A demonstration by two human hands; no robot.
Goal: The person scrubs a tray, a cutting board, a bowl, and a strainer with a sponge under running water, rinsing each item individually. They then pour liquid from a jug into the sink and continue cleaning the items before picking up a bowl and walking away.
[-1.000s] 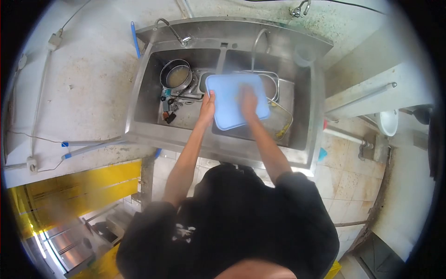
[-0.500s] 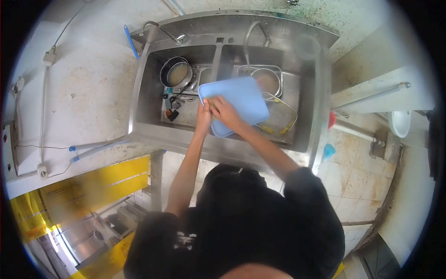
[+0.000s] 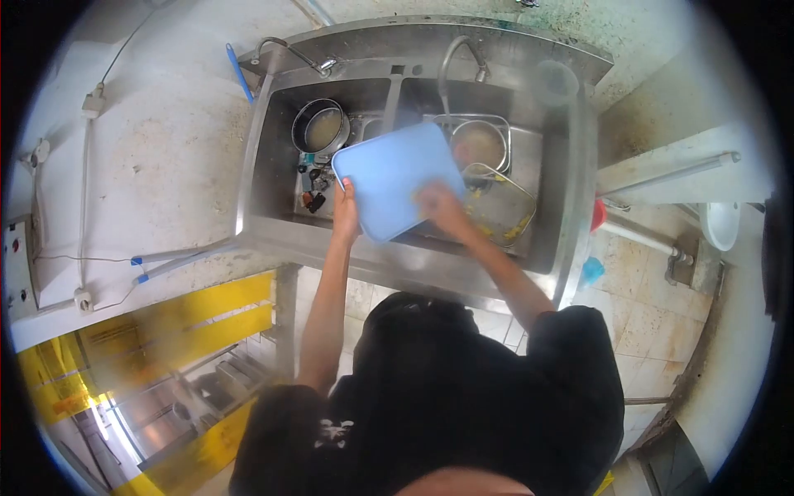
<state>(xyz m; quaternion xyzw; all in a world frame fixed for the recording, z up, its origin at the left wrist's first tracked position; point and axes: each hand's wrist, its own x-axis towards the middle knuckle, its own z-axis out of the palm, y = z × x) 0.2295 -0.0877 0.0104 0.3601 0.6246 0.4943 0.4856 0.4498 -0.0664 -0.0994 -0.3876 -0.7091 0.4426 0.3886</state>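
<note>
A light blue rectangular tray or lid (image 3: 389, 169) is tilted over the sink divider. My left hand (image 3: 346, 213) grips its left edge near the lower corner. My right hand (image 3: 440, 205) lies against its surface at the lower right, blurred by motion, with a small yellowish thing partly showing at the fingers. Behind the tray, the right basin holds a round bowl of cloudy water (image 3: 480, 145) and a clear rectangular container with yellow bits (image 3: 506, 211).
In the left basin (image 3: 273, 174) are a dark round pot (image 3: 321, 128) and several small utensils. Two curved faucets (image 3: 451, 70) rise at the back. A blue stick (image 3: 239, 73) leans at the left. The steel front rim (image 3: 397, 258) lies below the tray.
My right hand has moved right and down across the tray, away from my left hand. The tray has shifted slightly left, with my left hand still at its edge.
</note>
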